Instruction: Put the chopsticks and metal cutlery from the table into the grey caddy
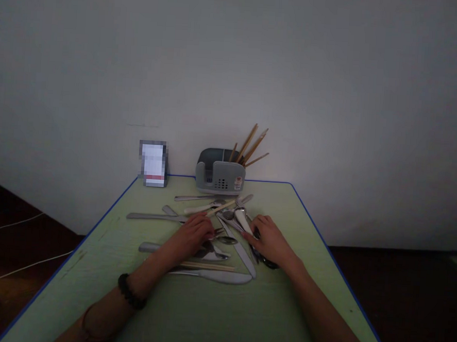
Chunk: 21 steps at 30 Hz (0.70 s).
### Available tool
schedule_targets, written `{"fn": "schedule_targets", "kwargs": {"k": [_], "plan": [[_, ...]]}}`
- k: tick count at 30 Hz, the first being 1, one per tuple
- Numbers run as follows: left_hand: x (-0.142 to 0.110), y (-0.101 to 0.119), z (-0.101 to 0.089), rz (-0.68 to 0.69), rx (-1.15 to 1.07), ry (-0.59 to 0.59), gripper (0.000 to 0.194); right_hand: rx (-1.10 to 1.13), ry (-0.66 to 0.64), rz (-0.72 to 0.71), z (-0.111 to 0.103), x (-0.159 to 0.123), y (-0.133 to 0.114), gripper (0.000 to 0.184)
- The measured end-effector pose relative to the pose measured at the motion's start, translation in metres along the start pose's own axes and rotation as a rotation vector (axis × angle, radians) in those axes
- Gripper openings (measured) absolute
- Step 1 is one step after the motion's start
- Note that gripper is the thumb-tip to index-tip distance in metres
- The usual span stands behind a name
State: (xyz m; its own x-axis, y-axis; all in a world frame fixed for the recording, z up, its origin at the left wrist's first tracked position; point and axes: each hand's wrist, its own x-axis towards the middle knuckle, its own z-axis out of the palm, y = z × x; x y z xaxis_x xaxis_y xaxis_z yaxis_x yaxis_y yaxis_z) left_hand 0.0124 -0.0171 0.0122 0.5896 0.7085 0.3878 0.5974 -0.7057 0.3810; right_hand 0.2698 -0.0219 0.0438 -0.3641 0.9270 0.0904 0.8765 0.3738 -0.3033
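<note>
Loose cutlery lies in a pile on the table. My left hand point(196, 233) rests over its left side with curled fingers; what they hold, if anything, is hidden. Fork tines point(219, 232) and a spoon point(227, 240) show just beyond these fingertips. At the pile's right edge, my right hand point(269, 239) is bent with thumb and fingers drawn in around something dark that I cannot make out. Beside its thumb lies a pale-handled spoon point(242, 218). A table knife point(245, 260) slants between the hands. Nearer me are wooden chopsticks point(211, 266) and another knife point(225, 277).
A grey cutlery holder point(221, 177) stands at the table's back edge, with several wooden chopsticks point(249, 141) leaning in its right compartment. Left of it, a device with a blurred lit screen point(154, 162) stands upright. The green table point(219, 320) has blue edging and meets a wall.
</note>
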Motion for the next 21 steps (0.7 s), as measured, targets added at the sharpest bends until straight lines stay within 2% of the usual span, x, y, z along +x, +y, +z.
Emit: {"fn": "schedule_targets", "kwargs": {"k": [2, 5, 6, 8, 11, 14, 17, 21], "plan": [[-0.002, 0.0, -0.002, -0.122, -0.128, 0.171, 0.017, 0.011, 0.017, -0.018, 0.001, 0.001, 0.002, 0.023], [-0.003, -0.001, -0.009, -0.32, -0.379, 0.545, 0.016, 0.063, 0.081, -0.005, 0.004, 0.002, 0.007, 0.027], [-0.002, -0.001, -0.013, -0.36, -0.478, 0.654, 0.017, 0.096, 0.111, 0.008, 0.005, 0.003, 0.009, 0.028], [-0.001, -0.006, -0.021, -0.395, -0.676, 0.796, 0.02, 0.179, 0.169, 0.037, 0.006, 0.004, 0.014, 0.029], [-0.002, -0.019, -0.031, -0.478, -0.798, 0.862, 0.027, 0.297, 0.256, 0.094, 0.008, 0.005, 0.02, 0.031], [-0.007, -0.04, -0.038, -0.616, -0.693, 0.845, 0.034, 0.346, 0.344, 0.163, 0.011, 0.006, 0.028, 0.032], [-0.015, -0.06, -0.041, -0.685, -0.443, 0.762, 0.032, 0.315, 0.395, 0.198, 0.017, 0.008, 0.04, 0.031], [-0.024, -0.078, -0.038, -0.73, -0.22, 0.603, 0.039, 0.228, 0.42, 0.193, 0.025, 0.01, 0.05, 0.034]]}}
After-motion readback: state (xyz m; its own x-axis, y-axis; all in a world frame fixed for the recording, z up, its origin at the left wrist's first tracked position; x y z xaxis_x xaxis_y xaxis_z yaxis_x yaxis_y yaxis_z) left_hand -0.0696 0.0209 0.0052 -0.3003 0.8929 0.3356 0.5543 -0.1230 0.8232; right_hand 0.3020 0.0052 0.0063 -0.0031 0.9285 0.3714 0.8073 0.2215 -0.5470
